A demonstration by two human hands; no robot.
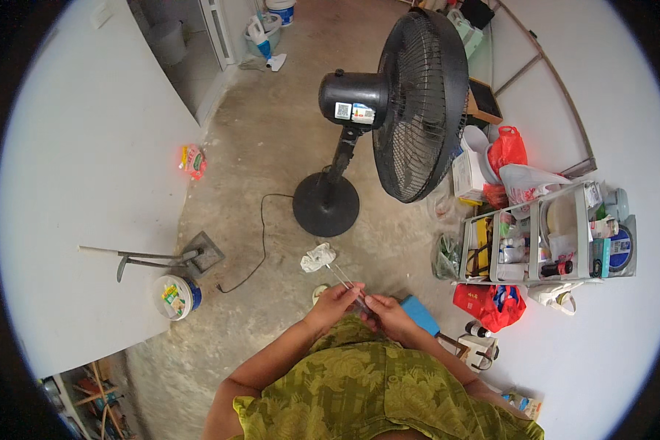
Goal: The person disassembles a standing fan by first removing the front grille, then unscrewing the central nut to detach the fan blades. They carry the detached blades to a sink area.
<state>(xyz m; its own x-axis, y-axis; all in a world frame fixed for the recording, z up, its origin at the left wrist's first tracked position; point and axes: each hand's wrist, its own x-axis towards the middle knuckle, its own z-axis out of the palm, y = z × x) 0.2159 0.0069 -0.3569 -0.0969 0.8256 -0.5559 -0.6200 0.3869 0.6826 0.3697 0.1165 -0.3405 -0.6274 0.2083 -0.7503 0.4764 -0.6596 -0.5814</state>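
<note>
i am pinching thin rods (pixel 339 276) with my left fingers (pixel 347 293) and right fingers (pixel 378 303) in front of me, seemingly steadying them, and the next move is calling for minding the crumpled white wad (pixel 317 257) by their tips

Diffuse, fairly even light fills the room, its source out of view. The white left wall (pixel 103 183) and right wall (pixel 601 352) are brightest; the floor (pixel 227 183) turns browner and duller toward the top. A reddish bloom surrounds the small red packet (pixel 193 162). Thin metal prongs (pixel 337 275) catch a pale highlight, their detail soft. Fisheye distortion bows straight edges inside a black, blue-fringed rim.
</note>
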